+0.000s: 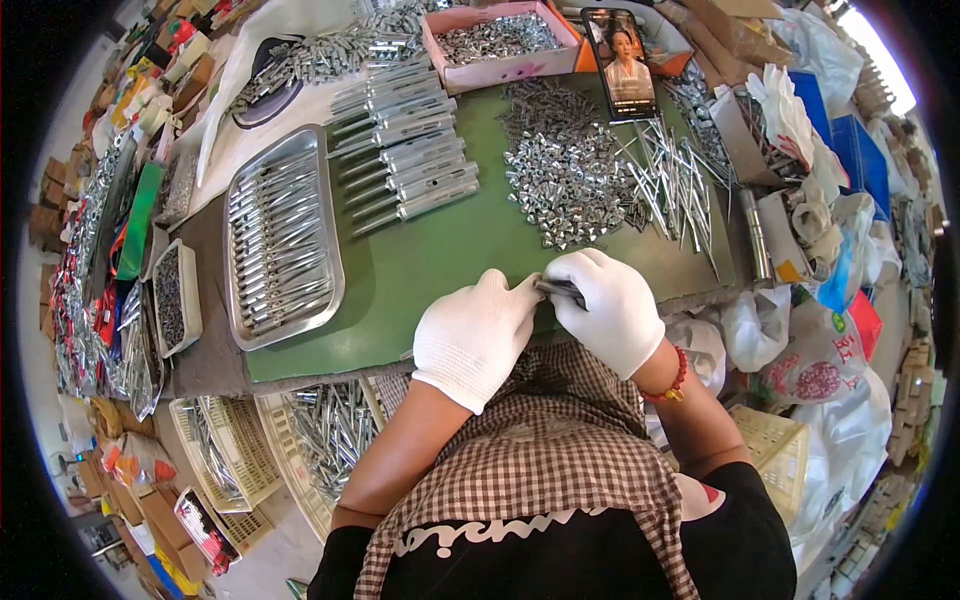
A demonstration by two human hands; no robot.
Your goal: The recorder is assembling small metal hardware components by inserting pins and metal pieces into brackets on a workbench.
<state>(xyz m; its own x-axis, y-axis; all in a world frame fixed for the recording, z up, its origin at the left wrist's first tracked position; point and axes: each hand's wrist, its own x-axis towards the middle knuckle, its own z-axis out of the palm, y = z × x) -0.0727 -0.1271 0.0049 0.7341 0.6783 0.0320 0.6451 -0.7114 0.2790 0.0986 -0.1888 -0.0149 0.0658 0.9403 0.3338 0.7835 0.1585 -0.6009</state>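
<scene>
Worktop: it is green (420,255), and the person sits or stands at its near edge.
Left hand: the white-gloved left hand (478,335) is narrow, thumb and fingertips brought together at one end of the dark piece.
Right hand: the white-gloved right hand (608,310) is bent around the same piece and holds it.
Dark piece: this small dark piece (562,289) is between both hands, at the middle of the near edge; the fingers hide part of it.
Tray: a metal tray (338,270) lies at the left edge, with silver tubes in a row.
Tools: more silver tubes (420,155) with dark tips lie beside the tray, toward the far left corner.
Small parts: a heap of shiny pieces (565,180) lies right of the middle; thin rods (680,185) are near the right edge.
Far edge: here are a pink box (510,69) and a phone (620,65).
</scene>
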